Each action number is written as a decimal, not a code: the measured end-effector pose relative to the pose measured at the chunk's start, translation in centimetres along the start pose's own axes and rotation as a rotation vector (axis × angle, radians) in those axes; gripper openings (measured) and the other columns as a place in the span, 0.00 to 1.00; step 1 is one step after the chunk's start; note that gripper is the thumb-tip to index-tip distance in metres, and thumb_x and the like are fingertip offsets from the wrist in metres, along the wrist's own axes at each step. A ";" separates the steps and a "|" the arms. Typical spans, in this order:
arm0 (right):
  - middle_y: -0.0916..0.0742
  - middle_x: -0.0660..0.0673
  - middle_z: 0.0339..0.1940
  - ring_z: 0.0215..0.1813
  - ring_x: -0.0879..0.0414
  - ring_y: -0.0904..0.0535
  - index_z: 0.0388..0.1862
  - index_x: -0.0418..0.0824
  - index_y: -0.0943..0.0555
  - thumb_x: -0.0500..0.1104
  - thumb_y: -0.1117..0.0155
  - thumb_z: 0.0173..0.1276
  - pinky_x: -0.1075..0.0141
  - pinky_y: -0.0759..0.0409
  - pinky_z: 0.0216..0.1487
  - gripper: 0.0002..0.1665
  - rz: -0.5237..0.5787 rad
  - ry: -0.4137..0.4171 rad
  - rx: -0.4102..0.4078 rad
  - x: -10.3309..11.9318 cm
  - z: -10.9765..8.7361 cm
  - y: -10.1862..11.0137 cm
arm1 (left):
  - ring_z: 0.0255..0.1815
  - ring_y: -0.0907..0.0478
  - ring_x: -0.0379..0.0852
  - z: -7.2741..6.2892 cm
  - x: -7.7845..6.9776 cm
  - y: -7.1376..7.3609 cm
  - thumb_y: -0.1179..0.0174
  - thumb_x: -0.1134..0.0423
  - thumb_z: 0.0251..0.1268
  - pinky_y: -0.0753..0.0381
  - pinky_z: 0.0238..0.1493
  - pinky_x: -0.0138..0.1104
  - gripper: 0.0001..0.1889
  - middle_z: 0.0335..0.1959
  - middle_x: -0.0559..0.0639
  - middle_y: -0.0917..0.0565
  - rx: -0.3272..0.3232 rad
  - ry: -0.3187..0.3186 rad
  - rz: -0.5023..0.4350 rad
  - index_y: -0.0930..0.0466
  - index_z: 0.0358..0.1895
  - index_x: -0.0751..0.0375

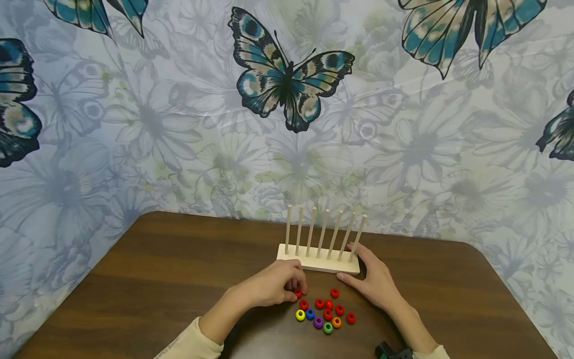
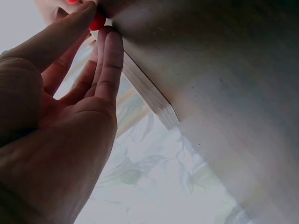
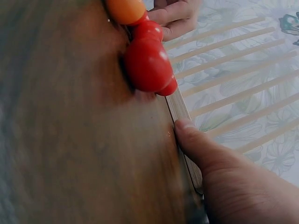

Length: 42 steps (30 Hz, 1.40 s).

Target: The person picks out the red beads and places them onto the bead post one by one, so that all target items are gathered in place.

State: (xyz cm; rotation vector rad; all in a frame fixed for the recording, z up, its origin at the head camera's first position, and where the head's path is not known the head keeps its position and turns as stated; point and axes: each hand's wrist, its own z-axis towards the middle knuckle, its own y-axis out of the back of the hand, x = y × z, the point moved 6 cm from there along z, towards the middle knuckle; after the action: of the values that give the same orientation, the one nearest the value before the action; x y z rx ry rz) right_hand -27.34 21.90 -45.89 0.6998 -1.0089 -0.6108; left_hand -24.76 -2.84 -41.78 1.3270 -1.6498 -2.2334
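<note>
Red bead [image 1: 298, 293]: pinched by thumb and fingers of the left hand [image 1: 275, 282], before the rack [image 1: 323, 266]. Right hand [image 1: 377, 280]: thumb and fingers grip the rack's right end. Loose beads [image 1: 328, 315]: clustered on the brown, wood-grained table [image 1: 179, 269]; far corners rounded. Behind: pale floral backdrop [image 1: 152, 144], teal butterflies [image 1: 287, 82].

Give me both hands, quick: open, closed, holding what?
Left hand: closed, pinching a red bead between thumb and fingers.
Right hand: closed on one end of the wooden peg rack.
</note>
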 end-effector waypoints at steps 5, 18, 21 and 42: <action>0.19 0.39 0.73 0.76 0.36 0.26 0.75 0.43 0.26 0.60 0.21 0.64 0.35 0.25 0.68 0.46 0.016 -0.004 -0.007 -0.2 0.1 0.1 | 0.36 0.23 0.36 0.2 -0.4 0.0 0.25 0.73 0.60 0.22 0.40 0.23 0.10 0.38 0.45 0.20 -0.005 -0.012 0.049 0.13 0.36 0.53; 0.18 0.40 0.73 0.75 0.35 0.26 0.74 0.44 0.24 0.58 0.21 0.65 0.35 0.26 0.69 0.43 0.022 0.000 -0.016 0.0 0.0 -0.1 | 0.35 0.22 0.39 0.1 -0.6 0.2 0.27 0.77 0.57 0.23 0.38 0.24 0.11 0.35 0.47 0.18 -0.062 -0.045 0.075 0.15 0.35 0.56; 0.18 0.40 0.72 0.75 0.35 0.26 0.74 0.44 0.24 0.58 0.21 0.65 0.35 0.26 0.69 0.43 0.027 -0.006 -0.013 -0.1 0.0 -0.1 | 0.34 0.23 0.39 0.1 -0.6 0.3 0.26 0.75 0.58 0.24 0.38 0.25 0.11 0.34 0.45 0.19 -0.086 -0.046 0.086 0.14 0.36 0.55; 0.17 0.40 0.71 0.72 0.36 0.22 0.75 0.45 0.25 0.58 0.20 0.64 0.35 0.24 0.68 0.45 0.053 0.005 -0.013 -0.2 -0.1 0.2 | 0.25 0.26 0.38 2.6 -7.8 10.3 0.23 0.67 0.61 0.24 0.28 0.29 0.09 0.35 0.46 0.15 -0.767 -0.107 -0.002 0.07 0.44 0.55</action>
State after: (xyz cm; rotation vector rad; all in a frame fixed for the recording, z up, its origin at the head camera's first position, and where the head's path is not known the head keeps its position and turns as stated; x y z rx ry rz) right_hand -27.36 22.20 -45.90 0.6607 -1.0145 -0.5687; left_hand -25.84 -1.26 -28.76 0.9975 -0.6455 -2.5529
